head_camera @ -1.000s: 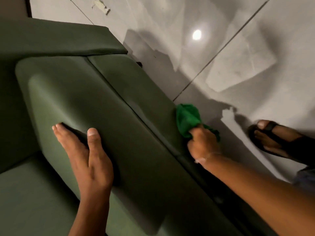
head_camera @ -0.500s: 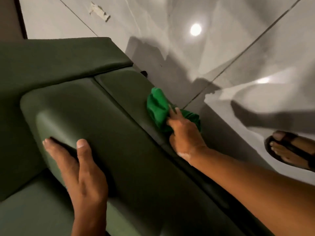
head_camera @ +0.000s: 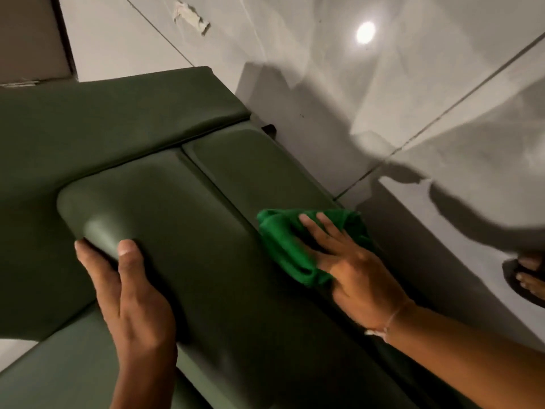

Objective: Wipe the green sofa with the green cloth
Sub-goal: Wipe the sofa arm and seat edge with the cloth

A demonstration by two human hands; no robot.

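The dark green sofa (head_camera: 182, 208) fills the left and middle of the head view, seen from above its padded armrest. A bright green cloth (head_camera: 283, 249) lies bunched on the outer side panel of that armrest, near the seam. My right hand (head_camera: 351, 261) presses flat on the cloth with fingers spread, and part of the cloth is hidden under the palm. My left hand (head_camera: 129, 287) grips the inner rounded edge of the armrest, thumb on top and fingers wrapped beneath.
Glossy grey floor tiles (head_camera: 413, 98) lie to the right of the sofa, with a lamp reflection and a torn paper scrap (head_camera: 190, 17). A foot in a dark sandal (head_camera: 528, 278) stands at the right edge. The seat cushion (head_camera: 59, 370) is at lower left.
My right hand slid the cloth up along the armrest's outer side, then back down a little, and its fingers have flattened out over it. My left hand stayed on the armrest.
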